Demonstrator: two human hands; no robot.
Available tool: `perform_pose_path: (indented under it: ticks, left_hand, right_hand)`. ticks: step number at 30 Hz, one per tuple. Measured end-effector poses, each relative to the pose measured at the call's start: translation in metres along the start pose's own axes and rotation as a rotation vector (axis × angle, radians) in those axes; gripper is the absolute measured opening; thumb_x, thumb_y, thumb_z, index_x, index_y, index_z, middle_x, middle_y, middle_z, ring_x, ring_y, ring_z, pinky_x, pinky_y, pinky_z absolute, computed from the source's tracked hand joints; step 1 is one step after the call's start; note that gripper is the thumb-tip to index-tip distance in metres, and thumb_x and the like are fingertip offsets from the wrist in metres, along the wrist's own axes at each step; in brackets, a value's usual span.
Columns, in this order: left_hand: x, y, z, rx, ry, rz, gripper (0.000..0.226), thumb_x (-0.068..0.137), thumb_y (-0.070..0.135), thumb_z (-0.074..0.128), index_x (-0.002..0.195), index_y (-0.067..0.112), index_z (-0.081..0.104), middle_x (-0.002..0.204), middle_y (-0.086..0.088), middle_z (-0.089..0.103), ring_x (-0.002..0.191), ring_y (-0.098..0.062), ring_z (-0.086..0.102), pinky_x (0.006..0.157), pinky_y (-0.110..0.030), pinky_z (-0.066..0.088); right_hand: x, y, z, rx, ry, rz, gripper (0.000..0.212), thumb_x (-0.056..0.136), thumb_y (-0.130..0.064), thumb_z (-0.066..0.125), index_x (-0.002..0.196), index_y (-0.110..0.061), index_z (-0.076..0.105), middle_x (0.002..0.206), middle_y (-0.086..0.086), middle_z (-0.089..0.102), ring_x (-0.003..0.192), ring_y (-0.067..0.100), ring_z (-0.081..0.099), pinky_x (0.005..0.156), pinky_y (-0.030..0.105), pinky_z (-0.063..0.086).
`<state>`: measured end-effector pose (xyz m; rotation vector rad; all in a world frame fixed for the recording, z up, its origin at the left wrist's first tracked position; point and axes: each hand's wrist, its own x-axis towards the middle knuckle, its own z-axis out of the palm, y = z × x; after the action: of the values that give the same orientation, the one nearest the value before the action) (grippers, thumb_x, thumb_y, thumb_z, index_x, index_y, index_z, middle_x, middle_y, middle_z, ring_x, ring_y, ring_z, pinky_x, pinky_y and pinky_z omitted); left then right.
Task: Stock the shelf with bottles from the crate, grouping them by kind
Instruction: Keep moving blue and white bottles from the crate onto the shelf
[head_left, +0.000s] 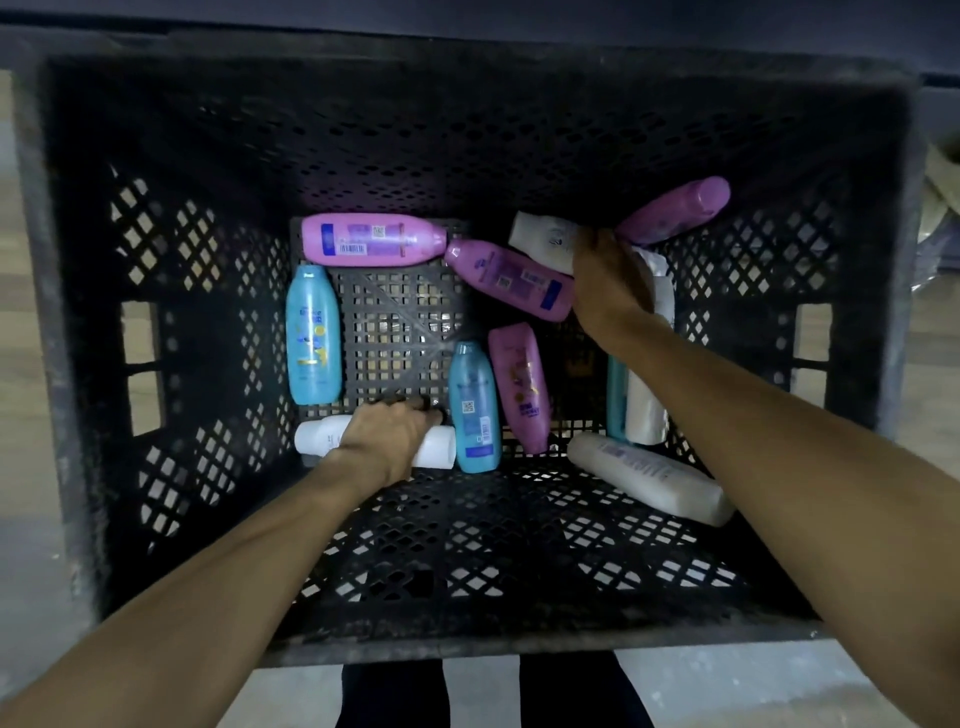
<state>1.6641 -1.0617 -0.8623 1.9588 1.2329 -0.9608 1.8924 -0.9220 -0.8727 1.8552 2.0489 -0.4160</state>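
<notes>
Crate: a deep black plastic crate (156, 332) with lattice walls, seen from above; all the bottles lie loose on its floor.
Left hand: the left hand (387, 436) reaches down to the near-left part of the floor, and its fingers curl over the middle of a white bottle (436, 452) that lies on its side, grasping it.
Beside the left fingers: a blue bottle (472, 405) lies just right of the fingertips, touching the white bottle's end; a purple bottle (519, 384) lies against the blue one's far side.
Beyond the left fingers: a second blue bottle (311, 332) lies along the left wall, and a pink bottle (371, 240) lies across the far edge.
Right hand: the right hand (610, 283) reaches to the far-right part of the floor; its fingers curl down onto a cluster of bottles, but which one they grasp cannot be told.
At the right fingers: a small white bottle (540, 234) just left of them, a tilted purple bottle (675, 208) leaning on the wall beyond them, and another pink bottle (511, 278) touching the hand's left side.
Under the right wrist: a pale bottle (647, 410) next to a teal sliver, and a long white bottle (649, 478) nearer the viewer.
</notes>
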Motion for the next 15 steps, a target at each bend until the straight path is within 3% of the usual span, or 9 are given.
perform_pose_path:
  ticks: [4,7,9,12,15]
  left_hand:
    - [-0.019,-0.005,-0.011,-0.271,0.214,-0.025,0.051,0.083,0.019,0.069,0.128,0.032,0.048,0.119,0.005,0.057,0.099,-0.022,0.063,0.083,-0.038,0.05]
    - [-0.032,-0.002,-0.015,-0.418,0.451,-0.021,0.05,0.073,0.018,0.08,0.114,0.029,0.054,0.101,0.009,0.056,0.092,-0.02,0.062,0.084,-0.039,0.051]
    - [-0.036,0.004,-0.011,-0.396,0.584,0.018,0.053,0.066,0.017,0.084,0.111,0.027,0.057,0.097,0.008,0.058,0.089,-0.021,0.061,0.081,-0.036,0.047]
    - [-0.036,0.014,-0.002,-0.313,0.734,0.134,0.05,0.07,0.019,0.081,0.116,0.025,0.062,0.11,0.005,0.062,0.102,-0.022,0.057,0.086,-0.036,0.043]
    - [-0.03,0.016,-0.003,-0.213,0.76,0.208,0.052,0.072,0.015,0.078,0.12,0.025,0.06,0.116,-0.002,0.058,0.105,-0.026,0.052,0.084,-0.037,0.043]
  right_hand:
    - [0.014,0.005,0.003,-0.088,-0.011,-0.027,0.048,0.086,0.008,0.057,0.132,0.003,0.045,0.127,0.025,0.055,0.112,0.041,0.057,0.086,0.046,0.048]
    - [0.017,0.008,0.007,-0.042,0.013,-0.022,0.043,0.086,0.008,0.055,0.128,0.004,0.049,0.124,0.026,0.057,0.11,0.04,0.058,0.09,0.046,0.047]
    - [0.013,0.016,0.011,0.015,0.03,-0.054,0.045,0.082,0.001,0.063,0.125,0.004,0.05,0.121,0.025,0.059,0.108,0.039,0.059,0.091,0.044,0.046]
    - [0.0,0.024,0.015,0.221,-0.008,-0.098,0.057,0.079,-0.022,0.072,0.125,0.0,0.047,0.124,0.023,0.057,0.109,0.037,0.057,0.088,0.041,0.045]
    - [-0.015,0.022,0.011,0.511,-0.028,-0.083,0.048,0.081,-0.026,0.072,0.116,-0.003,0.048,0.11,0.017,0.059,0.093,0.029,0.058,0.07,0.031,0.042]
